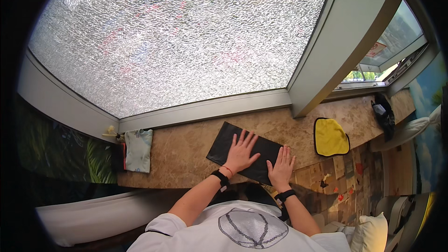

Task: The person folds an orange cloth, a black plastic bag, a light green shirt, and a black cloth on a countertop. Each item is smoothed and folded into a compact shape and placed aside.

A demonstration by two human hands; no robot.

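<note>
A flat, dark rectangular sheet (267, 146), black with a faint sheen, lies slantwise on the brown marble windowsill (182, 150). Its material could be plastic, but I cannot tell for sure. My left hand (242, 152) rests palm down across its middle, fingers spread. Towards the sheet's right end, my right hand (281, 168) is laid flat as well, thumb held away from the fingers. Neither hand grips anything. The parts of the sheet under my palms are hidden.
On the sill's left lies a folded pale cloth (138, 150). To the right are a yellow cloth with dark edging (330, 137) and a black bag-like item (383, 115). Behind the sill rises a textured glass pane (196, 49); a tilted window (395, 45) stands open at right.
</note>
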